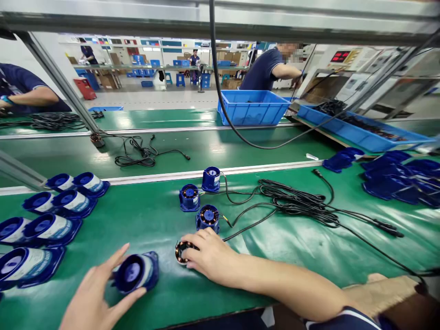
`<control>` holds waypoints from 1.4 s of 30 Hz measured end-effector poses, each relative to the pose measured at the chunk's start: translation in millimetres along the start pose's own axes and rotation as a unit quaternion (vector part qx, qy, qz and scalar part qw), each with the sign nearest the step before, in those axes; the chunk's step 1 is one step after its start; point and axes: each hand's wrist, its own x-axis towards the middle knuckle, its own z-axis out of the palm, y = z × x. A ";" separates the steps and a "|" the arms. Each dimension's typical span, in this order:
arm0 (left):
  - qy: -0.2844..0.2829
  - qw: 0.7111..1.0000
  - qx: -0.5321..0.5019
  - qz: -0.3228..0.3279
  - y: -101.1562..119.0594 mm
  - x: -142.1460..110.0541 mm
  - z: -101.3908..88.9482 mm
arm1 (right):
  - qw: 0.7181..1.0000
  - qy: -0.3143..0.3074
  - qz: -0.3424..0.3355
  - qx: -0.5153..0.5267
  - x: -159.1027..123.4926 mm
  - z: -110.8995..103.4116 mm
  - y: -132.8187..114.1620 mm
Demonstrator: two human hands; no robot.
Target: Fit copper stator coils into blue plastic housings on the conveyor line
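My left hand [98, 293] is curved around a round blue fan housing [135, 272] with a pale label and a square flange. Its thumb lies along the near side and its fingers along the far left side. To the right, my right hand [215, 259] has its fingers closed on a ring-shaped copper-wound stator [181, 253], low over the green mat. Just beyond that hand are a blue motor unit with copper windings [208, 216], a similar one [189, 197] and a blue unit [211, 178] with wires attached.
Several labelled blue housings [51, 227] stand in rows at left. Coiled black cables [295, 197] stretch across the mat's right half. Stacked blue parts [395, 176] lie at far right. Beyond the white rail stand a blue bin [254, 107] and a long blue tray [374, 133]. Co-workers are behind.
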 end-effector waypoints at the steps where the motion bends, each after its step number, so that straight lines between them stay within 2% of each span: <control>1: -0.011 1.000 -0.008 0.009 10.4 1.8 9.2 | 0.999 0.016 0.005 0.034 -4.6 -10.7 -3.2; 5: -0.070 0.992 -0.102 0.036 62.1 10.4 42.5 | 0.984 0.140 -0.006 0.114 -24.3 -53.3 -18.7; 7: -0.097 0.984 -0.146 0.035 85.0 13.4 53.0 | 0.981 0.164 -0.026 0.103 -29.5 -63.7 -22.8; 9: -0.105 0.980 -0.163 0.031 101.8 15.3 59.9 | 0.988 0.132 -0.031 0.076 -31.9 -67.4 -24.1; 11: -0.101 0.980 -0.165 0.044 112.3 16.5 65.0 | 0.997 0.066 -0.010 0.046 -33.5 -69.7 -25.1; 13: -0.088 0.979 -0.168 0.070 118.5 17.1 69.5 | 1.000 0.002 0.021 0.018 -35.1 -73.9 -27.8; 16: -0.077 0.978 -0.173 0.088 123.9 17.2 74.9 | 0.997 -0.042 0.059 -0.025 -35.8 -81.2 -34.3; 20: -0.081 0.977 -0.169 0.097 123.5 18.3 75.5 | 0.995 -0.034 0.054 -0.074 -34.8 -73.5 -35.6; 24: -0.138 0.969 -0.169 0.115 107.9 18.8 70.3 | 0.996 0.007 0.072 -0.054 -38.1 -35.8 -21.3; 27: -0.128 0.969 -0.192 0.089 91.7 15.8 65.6 | 0.994 0.070 0.074 -0.046 -40.9 -11.8 -12.6; 29: -0.091 0.971 -0.209 0.073 81.7 13.7 61.5 | 0.989 0.139 0.044 -0.029 -43.5 -13.6 -13.6; 32: -0.018 0.973 -0.225 0.056 68.8 13.3 54.3 | 0.966 0.259 -0.003 0.011 -48.7 -37.2 -21.7; 34: 0.019 0.969 -0.241 0.046 62.2 14.9 51.2 | 0.948 0.315 -0.016 0.026 -49.2 -46.4 -23.8; 36: 0.041 0.963 -0.261 0.049 58.4 17.2 51.6 | 0.955 0.294 -0.017 0.021 -44.3 -37.0 -19.7; 38: 0.052 0.959 -0.271 0.059 57.3 19.2 55.9 | 0.979 0.203 -0.003 0.003 -35.6 -13.5 -11.8; 40: 0.040 0.962 -0.260 0.068 57.2 20.5 63.9 | 0.992 0.122 0.018 -0.012 -27.5 6.3 -4.4; 42: 0.007 0.972 -0.223 0.079 55.2 21.6 75.6 | 0.995 0.097 0.012 -0.010 -26.2 6.2 2.0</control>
